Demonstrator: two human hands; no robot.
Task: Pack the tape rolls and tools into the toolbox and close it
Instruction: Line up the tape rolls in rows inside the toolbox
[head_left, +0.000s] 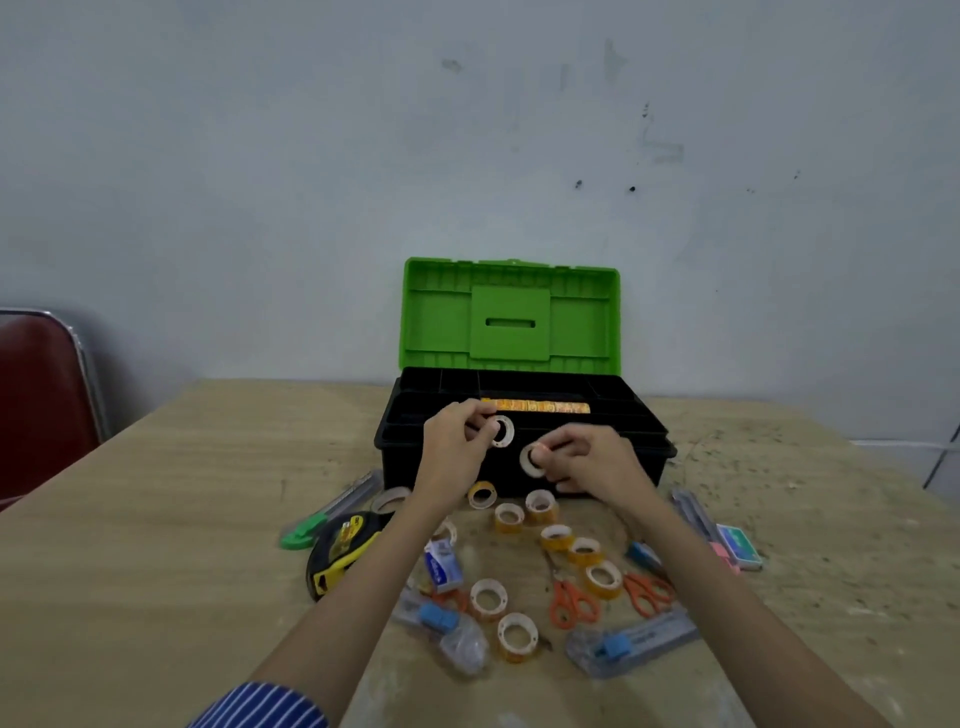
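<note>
Hands (454, 441) (592, 460) reach forward, each pinching a tape roll (502, 431) (532, 460) above the toolbox (644, 441).

The room is a bit dim, and the light is soft and even. The wall (467, 130) looks grey-blue and dull. Shadows are faint; a soft dark patch sits under the toolbox (524, 447) and beside the arms. Nothing shines or glares. The whole picture is a little fuzzy, and the small things on the counter (156, 519) look smeared. Near the sides, the counter's edges bend and stretch.
</note>
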